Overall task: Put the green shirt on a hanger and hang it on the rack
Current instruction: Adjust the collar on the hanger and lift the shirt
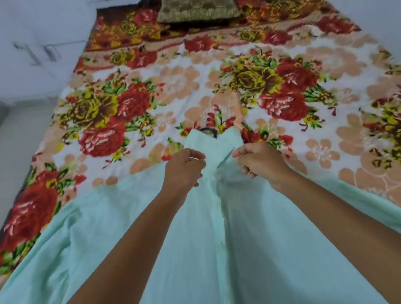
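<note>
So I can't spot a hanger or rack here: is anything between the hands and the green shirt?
Nothing: the left hand and right hand already grip the green shirt just below its collar. No hanger or rack is in view.

Soft even indoor light, faint shadows, no glare, slight overall blur, wide-angle bowing at edges

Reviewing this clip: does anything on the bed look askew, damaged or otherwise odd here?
Nothing stands out. The green shirt lies spread front-up on the floral bedspread, with the left hand and right hand pinching its placket just below the collar. The pillow sits squarely at the head. No hanger is clearly visible.
</note>
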